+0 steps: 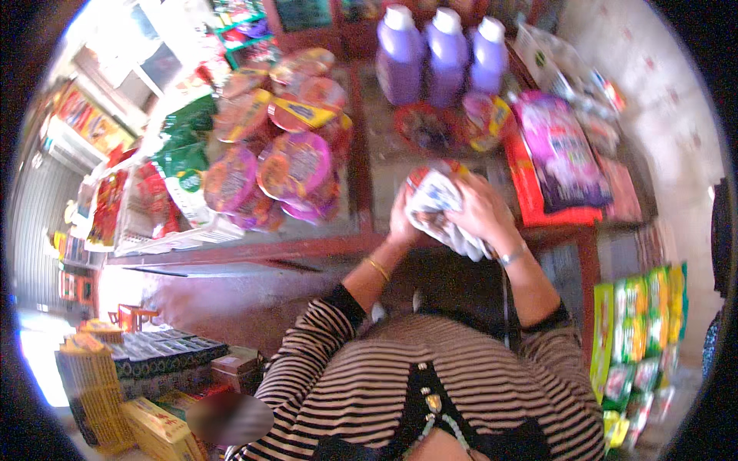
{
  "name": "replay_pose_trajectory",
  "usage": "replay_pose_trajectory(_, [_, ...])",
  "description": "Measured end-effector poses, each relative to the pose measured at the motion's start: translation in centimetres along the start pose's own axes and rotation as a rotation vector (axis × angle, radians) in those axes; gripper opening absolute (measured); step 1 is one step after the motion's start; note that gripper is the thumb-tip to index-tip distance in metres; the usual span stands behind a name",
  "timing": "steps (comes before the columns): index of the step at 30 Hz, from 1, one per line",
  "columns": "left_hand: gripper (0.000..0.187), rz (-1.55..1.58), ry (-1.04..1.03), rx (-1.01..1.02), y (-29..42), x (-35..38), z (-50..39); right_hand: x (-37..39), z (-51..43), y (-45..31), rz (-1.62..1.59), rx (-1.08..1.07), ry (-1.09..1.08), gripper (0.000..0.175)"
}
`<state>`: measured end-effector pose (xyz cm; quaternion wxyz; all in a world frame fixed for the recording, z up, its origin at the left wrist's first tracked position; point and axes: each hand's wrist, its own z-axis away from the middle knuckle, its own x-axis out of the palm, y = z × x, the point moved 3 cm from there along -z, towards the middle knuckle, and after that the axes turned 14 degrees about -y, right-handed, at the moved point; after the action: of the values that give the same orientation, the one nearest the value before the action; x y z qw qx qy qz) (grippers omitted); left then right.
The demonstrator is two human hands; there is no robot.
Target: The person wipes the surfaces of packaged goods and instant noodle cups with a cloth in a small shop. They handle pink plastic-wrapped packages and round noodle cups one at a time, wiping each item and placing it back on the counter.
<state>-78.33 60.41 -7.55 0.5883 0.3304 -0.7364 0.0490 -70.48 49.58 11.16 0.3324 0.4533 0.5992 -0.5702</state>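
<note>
Over the front edge of a counter [392, 199], my left hand [402, 218] grips the side of a round container [420, 174] with a red and orange rim. A white cloth [435, 193] with dark markings covers most of it, so its kind is hard to tell. My right hand [483, 210] presses the cloth against the container from the other side, and the cloth's end hangs below. Just beyond my hands stand a red bowl [426, 127] with dark contents and a single packaged noodle bowl [486, 121].
Stacked instant noodle bowls [297, 164] fill the counter's left side, beside a white basket [190, 236] of packets. Several purple bottles [447, 57] stand at the back. A pink-purple detergent bag [562, 150] lies at right. Hanging sachets [640, 317] and stacked boxes [161, 429] flank me.
</note>
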Motion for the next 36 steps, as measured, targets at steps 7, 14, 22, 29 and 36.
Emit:
replay_pose_trajectory(7, [0.059,-0.53,0.04,-0.276,3.0,-8.8,0.9,2.7,-4.7,-1.4,0.072,0.051,-0.197,0.055])
replay_pose_trajectory(14, [0.062,-1.374,0.301,-0.005,4.2,0.7,0.2,-0.1,-8.8,5.7,-0.026,0.106,-0.092,0.035])
replay_pose_trajectory(22, [0.047,-0.92,0.507,-0.053,4.1,6.1,-0.8,-1.3,-1.4,10.2,-0.177,0.074,0.026,0.039])
replay_pose_trajectory(29, [0.037,-0.987,0.622,0.211,1.3,6.3,0.5,1.2,3.5,7.8,-0.232,0.091,0.229,0.053])
replay_pose_trajectory(36, [0.036,-0.742,0.383,-0.038,2.6,4.3,0.2,0.5,2.2,2.8,-0.031,-0.231,-0.144,0.062])
